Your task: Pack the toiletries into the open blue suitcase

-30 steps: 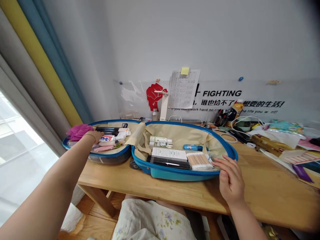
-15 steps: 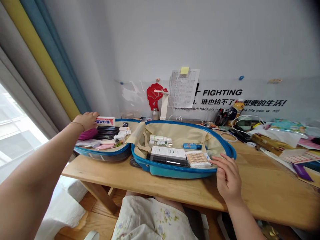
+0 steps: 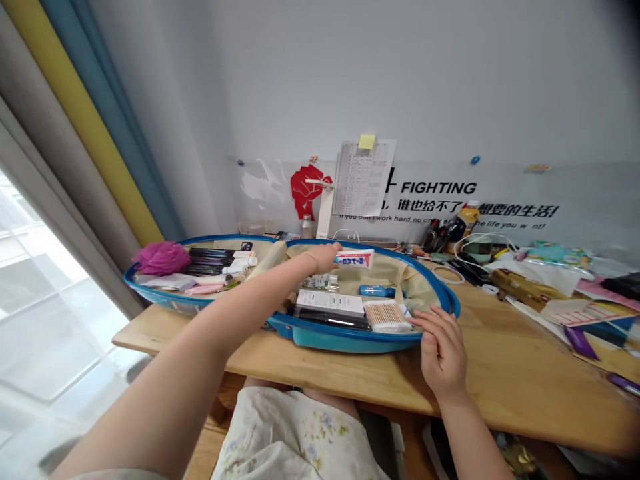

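Observation:
A white tube with blue and red print, like a toothpaste tube, is pinched in my left hand above the right half of an open blue suitcase. My right hand rests at that half's right rim, fingers stretched out near a pack of cotton swabs. Beside the swabs lie a white box and a long black item. Behind them are a blue bottle and clear bottles, partly hidden by my left hand. The left half holds a purple-pink bath puff and several black sticks.
The suitcase lies on a wooden table. At the right are a gold pouch, papers and packets. A yellow-labelled bottle and a pen holder stand by the wall. A white lamp rises behind the suitcase.
My left hand has carried the tube rightward from the suitcase's left half to above its right half, uncovering the bath puff. My right hand stays at the rim.

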